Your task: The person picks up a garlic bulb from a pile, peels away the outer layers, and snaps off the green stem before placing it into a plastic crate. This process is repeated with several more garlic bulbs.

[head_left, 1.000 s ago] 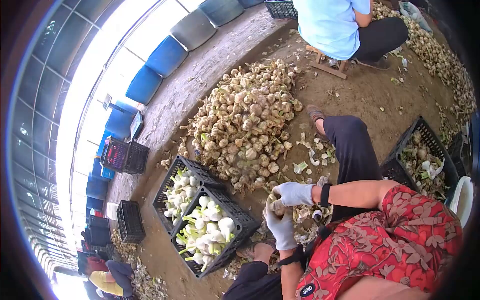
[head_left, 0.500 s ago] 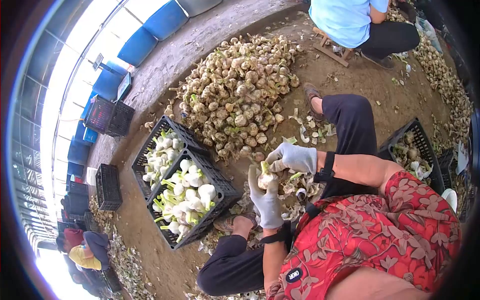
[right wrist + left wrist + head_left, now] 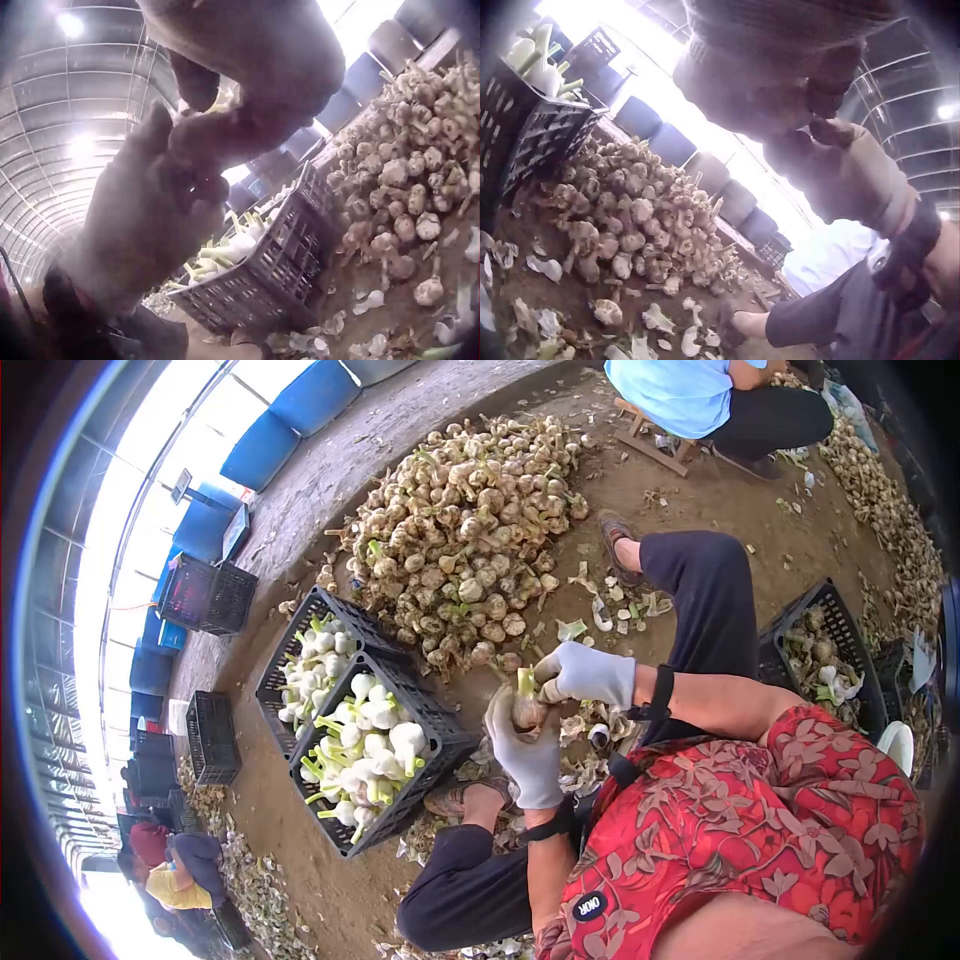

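In the head view a garlic bulb [image 3: 528, 714], brownish-pink with a short pale green stem upward, sits between two gloved hands. The left hand [image 3: 530, 764] holds it from below, fingers curled round its side. From the other side the right hand [image 3: 590, 674] grips it near the stem with thumb and fingers. In the left wrist view the left hand [image 3: 765, 67] fills the top and the right hand [image 3: 855, 176] meets it. The right wrist view shows the left hand [image 3: 142, 217] under the right hand [image 3: 262, 67], mostly hiding the bulb.
Two black crates of trimmed white garlic [image 3: 378, 735] stand left of the hands. Ahead lies a heap of untrimmed garlic [image 3: 460, 540]. Another black crate [image 3: 825, 660] is at the right. Peelings [image 3: 600, 615] litter the ground. A person in light blue [image 3: 680, 400] sits beyond.
The head view has shifted, and the crates appear further left and higher. The hands have parted slightly; the bulb between them has come into sight and turned, its stem now upright.
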Demonstrator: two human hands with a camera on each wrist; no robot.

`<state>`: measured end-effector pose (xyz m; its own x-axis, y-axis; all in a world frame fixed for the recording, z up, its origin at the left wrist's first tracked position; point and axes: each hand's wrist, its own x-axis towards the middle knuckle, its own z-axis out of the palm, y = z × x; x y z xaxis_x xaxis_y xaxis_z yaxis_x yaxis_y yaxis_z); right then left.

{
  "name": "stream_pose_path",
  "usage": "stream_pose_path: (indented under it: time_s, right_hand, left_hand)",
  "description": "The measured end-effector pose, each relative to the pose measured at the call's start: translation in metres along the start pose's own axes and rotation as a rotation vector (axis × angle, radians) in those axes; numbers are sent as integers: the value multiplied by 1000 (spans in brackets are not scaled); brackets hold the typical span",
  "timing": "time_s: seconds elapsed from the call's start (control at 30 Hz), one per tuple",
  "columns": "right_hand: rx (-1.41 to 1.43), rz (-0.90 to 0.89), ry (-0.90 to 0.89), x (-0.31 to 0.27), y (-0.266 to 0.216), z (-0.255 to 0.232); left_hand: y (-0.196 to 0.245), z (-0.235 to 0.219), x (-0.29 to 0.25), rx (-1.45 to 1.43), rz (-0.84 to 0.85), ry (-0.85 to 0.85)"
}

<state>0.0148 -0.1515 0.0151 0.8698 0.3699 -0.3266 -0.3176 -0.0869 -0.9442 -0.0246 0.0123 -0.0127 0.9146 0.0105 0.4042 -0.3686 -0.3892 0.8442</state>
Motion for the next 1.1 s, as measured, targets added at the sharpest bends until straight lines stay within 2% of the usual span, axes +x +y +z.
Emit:
stream_pose_path:
  time_s: [0.03, 0.13, 0.23, 0.27, 0.37, 0.4, 0.5, 0.53, 0.67, 0.77, 0.8, 0.9, 1.0, 1.1]
  right_hand:
    - [-30, 1, 51, 0, -1, 3]
    - [-101, 19, 158, 0, 0, 9]
    - [-474, -177, 338, 6, 12, 18]
    - [-583, -120, 334, 6, 6, 19]
    - [-622, -156, 396, 19, 24, 14]
    - [-634, -109, 365, 20, 24, 9]
    - [-471, -254, 271, 21, 40, -6]
    - [-388, -321, 222, 19, 41, -10]
    - [-6, -108, -16, 2, 7, -4]
    - [-99, -133, 77, 3, 7, 5]
    - [-110, -167, 103, 5, 9, 6]
    - [36, -143, 104, 2, 5, 12]
    - [129, -130, 95, 1, 3, 14]
    - [180, -162, 167, 8, 14, 17]
  left_hand:
    - [4, 0, 2, 81, 73, 8]
    - [9, 0, 2, 211, 63, 18]
    - [-2, -1, -2, 12, -51, 34]
    - [-5, 2, -2, -224, -197, 28]
    - [-3, 2, -4, -730, -521, 86]
    - [3, -5, -3, -845, -470, 8]
    - [8, -10, 4, -1028, -547, 52]
    - [-1, -16, 2, -1016, -575, -9]
    - [-2, -5, 3, -683, -441, 64]
    - [-4, -1, -2, -594, -357, 19]
    - [-2, -2, -3, -663, -367, 11]
    - [2, -1, -2, -561, -325, 88]
    - [-7, 2, -5, -485, -286, 103]
    - [-6, 1, -6, -391, -204, 88]
